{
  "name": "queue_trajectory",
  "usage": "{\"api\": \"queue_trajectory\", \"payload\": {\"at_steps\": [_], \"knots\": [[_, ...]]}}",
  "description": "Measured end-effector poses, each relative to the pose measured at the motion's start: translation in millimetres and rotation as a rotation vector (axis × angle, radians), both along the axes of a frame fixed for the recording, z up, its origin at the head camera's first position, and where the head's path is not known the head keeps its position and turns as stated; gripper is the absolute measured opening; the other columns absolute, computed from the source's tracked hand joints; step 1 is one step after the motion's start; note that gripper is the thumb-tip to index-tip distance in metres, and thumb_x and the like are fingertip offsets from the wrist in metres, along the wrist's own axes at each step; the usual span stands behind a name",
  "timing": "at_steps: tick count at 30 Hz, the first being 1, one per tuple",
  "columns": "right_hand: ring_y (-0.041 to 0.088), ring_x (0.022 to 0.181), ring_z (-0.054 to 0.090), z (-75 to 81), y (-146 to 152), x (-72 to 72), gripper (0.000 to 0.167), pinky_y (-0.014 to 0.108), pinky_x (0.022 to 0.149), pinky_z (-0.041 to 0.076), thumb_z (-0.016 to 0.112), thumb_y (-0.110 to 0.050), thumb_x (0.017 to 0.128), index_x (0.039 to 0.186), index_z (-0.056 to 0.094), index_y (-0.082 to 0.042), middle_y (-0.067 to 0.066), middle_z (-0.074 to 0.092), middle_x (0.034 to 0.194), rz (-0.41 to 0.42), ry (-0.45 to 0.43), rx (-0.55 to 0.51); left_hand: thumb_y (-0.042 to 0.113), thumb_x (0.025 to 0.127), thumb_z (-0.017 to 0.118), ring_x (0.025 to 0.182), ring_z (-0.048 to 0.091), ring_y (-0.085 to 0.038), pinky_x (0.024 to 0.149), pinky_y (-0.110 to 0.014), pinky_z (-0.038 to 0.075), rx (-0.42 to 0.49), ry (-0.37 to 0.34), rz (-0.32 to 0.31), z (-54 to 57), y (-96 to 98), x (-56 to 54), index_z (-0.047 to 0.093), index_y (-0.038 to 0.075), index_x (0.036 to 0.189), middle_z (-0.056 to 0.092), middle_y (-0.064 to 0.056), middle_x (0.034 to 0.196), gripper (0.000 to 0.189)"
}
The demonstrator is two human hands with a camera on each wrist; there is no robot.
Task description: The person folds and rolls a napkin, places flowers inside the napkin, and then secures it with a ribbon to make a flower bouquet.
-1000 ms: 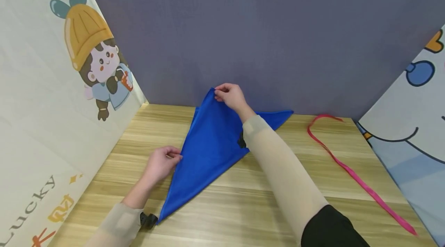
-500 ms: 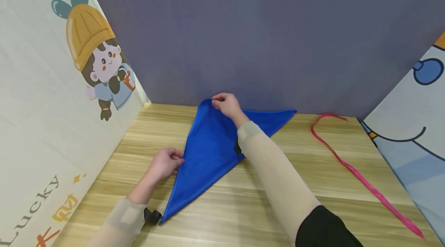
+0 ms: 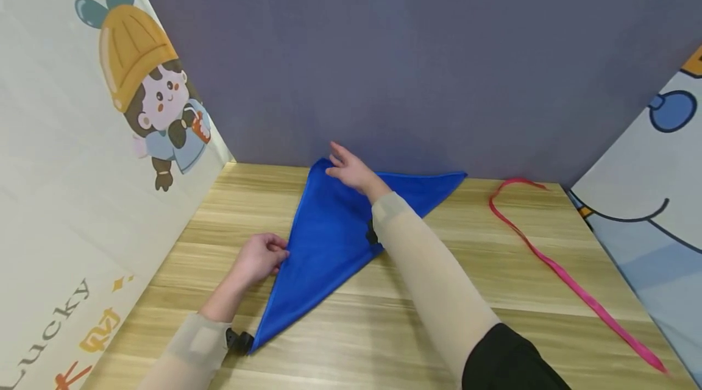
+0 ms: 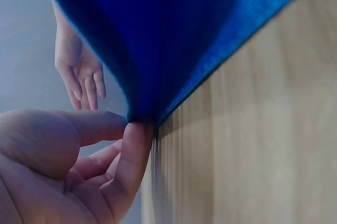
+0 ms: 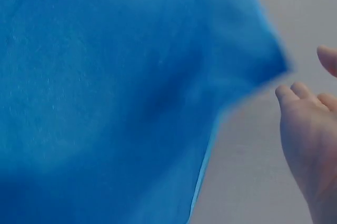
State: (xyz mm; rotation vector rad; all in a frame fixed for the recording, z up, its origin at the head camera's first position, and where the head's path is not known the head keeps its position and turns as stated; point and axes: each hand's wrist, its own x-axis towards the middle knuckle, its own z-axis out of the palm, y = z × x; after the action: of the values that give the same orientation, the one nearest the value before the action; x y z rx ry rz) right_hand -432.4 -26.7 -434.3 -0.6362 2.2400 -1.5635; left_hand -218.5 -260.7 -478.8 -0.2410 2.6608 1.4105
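A blue cloth [image 3: 329,237] lies folded over itself on the wooden table, with one pointed corner towards me and another reaching to the back right. My left hand [image 3: 262,256] pinches its left edge between thumb and index finger. In the left wrist view, the cloth's edges [image 4: 126,90] meet in a V at those fingertips. Above the far corner of the cloth, my right hand [image 3: 352,172] is spread with its fingers extended. The right wrist view has the right hand [image 5: 310,134] off to the side of a cloth corner [image 5: 274,63], with a gap between them.
A pink ribbon [image 3: 554,265] lies in a curve on the right side of the wooden table [image 3: 439,317]. A dark grey wall panel [image 3: 411,61] stands along the back edge. Printed panels with cartoon figures [image 3: 159,103] flank the table.
My right hand has lowered the cloth's far corner, let go of it and opened its fingers. My left hand keeps its pinch on the left edge.
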Motion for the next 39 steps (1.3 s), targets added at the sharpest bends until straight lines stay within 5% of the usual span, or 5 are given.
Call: {"api": "queue_trajectory", "payload": {"at_steps": [9,18,24,29,39], "knots": [[0.031,0.155,0.051,-6.4,35.0,0.1,0.058,0.051,0.126,0.044,0.059,-0.018,0.115,0.169,0.041,-0.008,0.013,0.047,0.172,-0.011,0.037,0.035,0.001,0.098,0.076,0.065,0.066,-0.013,0.059,-0.030,0.061,0.004,-0.018,0.000,1.5,3.9,1.1,0.072,-0.009,0.112,0.073,-0.011,0.089,0.018],[0.033,0.138,0.063,-20.4,78.6,20.1,0.042,0.051,0.119,0.050,0.068,-0.023,0.110,0.149,0.066,-0.006,0.015,0.068,0.148,0.067,0.203,0.315,0.001,0.099,0.075,0.065,0.066,-0.014,0.059,-0.031,0.061,-0.012,-0.014,-0.014,4.4,6.1,0.9,0.070,-0.010,0.118,0.071,-0.012,0.091,0.022],[0.035,0.146,0.057,-22.7,119.3,46.3,0.046,0.051,0.125,0.044,0.069,-0.030,0.109,0.150,0.066,-0.009,0.015,0.063,0.155,0.095,0.291,0.547,0.003,0.099,0.076,0.061,0.066,-0.016,0.058,-0.033,0.061,-0.055,-0.005,-0.038,3.8,2.8,1.9,0.067,-0.009,0.120,0.069,-0.013,0.090,0.025],[0.046,0.162,0.035,-30.7,156.6,62.8,0.063,0.063,0.131,0.031,0.073,-0.043,0.106,0.161,0.056,-0.016,0.022,0.042,0.172,0.077,0.274,0.702,0.001,0.100,0.073,0.056,0.063,-0.017,0.055,-0.032,0.058,-0.090,0.032,-0.091,0.2,0.1,3.6,0.063,-0.001,0.119,0.067,-0.009,0.082,0.022],[0.049,0.170,0.008,-51.9,206.4,62.5,0.081,0.069,0.134,0.018,0.070,-0.054,0.105,0.172,0.038,-0.021,0.022,0.015,0.183,0.046,0.228,0.727,-0.005,0.100,0.068,0.057,0.061,-0.014,0.053,-0.031,0.056,-0.117,0.071,-0.165,-2.9,10.1,3.8,0.074,-0.003,0.105,0.072,-0.009,0.086,0.008]]}}
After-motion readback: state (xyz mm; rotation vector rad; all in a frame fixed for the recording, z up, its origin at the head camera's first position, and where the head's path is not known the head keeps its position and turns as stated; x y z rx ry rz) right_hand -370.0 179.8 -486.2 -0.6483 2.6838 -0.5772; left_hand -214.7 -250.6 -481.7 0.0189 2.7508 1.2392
